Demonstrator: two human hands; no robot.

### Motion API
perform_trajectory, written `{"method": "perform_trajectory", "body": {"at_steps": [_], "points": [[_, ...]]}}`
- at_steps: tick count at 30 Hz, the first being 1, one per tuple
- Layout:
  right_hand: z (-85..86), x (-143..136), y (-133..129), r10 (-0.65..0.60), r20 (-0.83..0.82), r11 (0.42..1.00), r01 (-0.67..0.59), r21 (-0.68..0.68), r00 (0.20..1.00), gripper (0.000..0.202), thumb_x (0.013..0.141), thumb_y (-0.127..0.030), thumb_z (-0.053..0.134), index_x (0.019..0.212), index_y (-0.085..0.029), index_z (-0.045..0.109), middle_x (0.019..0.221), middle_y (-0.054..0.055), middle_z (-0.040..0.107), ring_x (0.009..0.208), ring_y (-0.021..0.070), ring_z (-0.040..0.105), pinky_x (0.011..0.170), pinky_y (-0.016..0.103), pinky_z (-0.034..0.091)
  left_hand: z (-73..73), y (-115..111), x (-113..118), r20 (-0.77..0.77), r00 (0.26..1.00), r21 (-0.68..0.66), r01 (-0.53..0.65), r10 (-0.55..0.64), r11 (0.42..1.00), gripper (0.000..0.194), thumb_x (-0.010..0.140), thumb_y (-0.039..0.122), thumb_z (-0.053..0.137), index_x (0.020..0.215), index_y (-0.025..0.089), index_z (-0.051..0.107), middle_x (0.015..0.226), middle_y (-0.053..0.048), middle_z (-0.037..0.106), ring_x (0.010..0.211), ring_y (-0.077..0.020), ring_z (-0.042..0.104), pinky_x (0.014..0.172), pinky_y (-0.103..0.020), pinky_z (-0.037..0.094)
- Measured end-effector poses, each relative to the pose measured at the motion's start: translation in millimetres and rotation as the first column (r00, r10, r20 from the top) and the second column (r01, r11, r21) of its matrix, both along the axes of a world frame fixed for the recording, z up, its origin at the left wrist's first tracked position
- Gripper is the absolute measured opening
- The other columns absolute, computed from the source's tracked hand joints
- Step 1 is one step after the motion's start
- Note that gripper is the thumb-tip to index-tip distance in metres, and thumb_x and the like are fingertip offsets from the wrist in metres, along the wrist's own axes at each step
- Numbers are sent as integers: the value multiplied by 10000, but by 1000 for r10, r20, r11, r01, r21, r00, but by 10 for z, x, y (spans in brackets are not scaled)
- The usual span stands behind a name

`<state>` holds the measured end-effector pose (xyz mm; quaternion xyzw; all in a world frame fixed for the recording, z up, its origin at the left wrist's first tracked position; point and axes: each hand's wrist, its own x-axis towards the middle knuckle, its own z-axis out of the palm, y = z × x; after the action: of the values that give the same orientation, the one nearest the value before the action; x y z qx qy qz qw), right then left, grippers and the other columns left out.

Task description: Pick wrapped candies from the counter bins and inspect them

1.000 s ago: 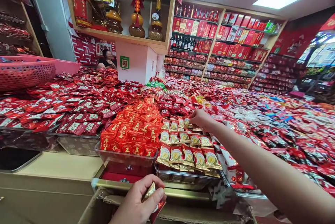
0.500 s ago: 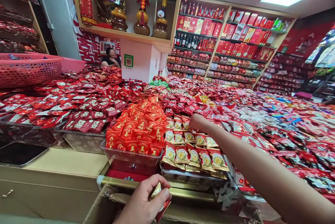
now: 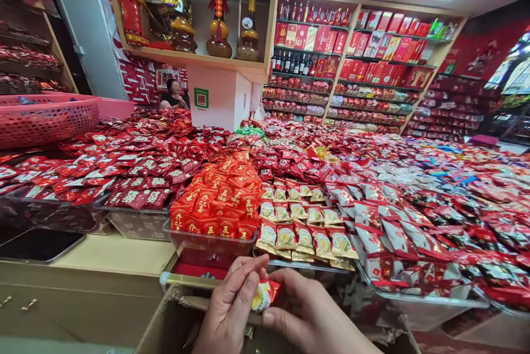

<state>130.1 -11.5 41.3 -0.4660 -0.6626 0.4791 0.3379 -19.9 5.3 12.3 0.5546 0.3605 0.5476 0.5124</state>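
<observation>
Both hands meet low at the near edge of the surface, over the open cardboard box (image 3: 174,321). The left hand (image 3: 229,315) and right hand (image 3: 308,321) pinch one small durian candy packet (image 3: 265,294) between them: left fingers (image 3: 248,282) clenched on its left end, right fingers on its right end. The packet's long axis runs left to right, roughly level, yellow fruit picture facing up. Both hands are equally close, each touching it. Straight ahead, just beyond the fingers, lies the clear tray (image 3: 306,267) of matching durian packets, with the tray of orange-red packets (image 3: 219,205) beside it to the left.
</observation>
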Motion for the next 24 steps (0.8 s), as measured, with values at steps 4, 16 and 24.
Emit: {"method": "perform_trajectory", "body": {"at_steps": [4, 16, 24], "points": [[-230, -6, -41, -109, -352, 979, 39, -199, 930, 320, 673, -414, 669, 679, -157, 479, 563, -15, 569, 510, 93, 506, 503, 205, 378, 3, -50, 66, 84, 996, -153, 42, -29, 987, 230, 819, 365, 557, 1004, 270, 658, 830, 11, 633, 806, -125, 546, 760, -207, 421], [-364, 117, -15, -200, -454, 973, 121, -198, 868, 323, 687, -424, 660, 627, -151, 499, 577, -24, 534, 511, 80, 493, 513, 217, 428, 32, -1, 58, 128, 989, -307, 104, -67, 946, 208, 666, 313, 727, 790, 158, 664, 706, 2, 693, 648, -112, 576, 631, -204, 466], [156, 339, 69, -215, -65, 944, 225, 243, 974, 194, 833, -351, 473, 848, -180, 564, 732, 14, 584, 631, 117, 508, 580, 228, 420, -15, 5, 1, 68, 992, -176, 116, -105, 978, 221, 751, 386, 625, 887, 211, 626, 757, 6, 672, 747, -142, 608, 700, -207, 477]]}}
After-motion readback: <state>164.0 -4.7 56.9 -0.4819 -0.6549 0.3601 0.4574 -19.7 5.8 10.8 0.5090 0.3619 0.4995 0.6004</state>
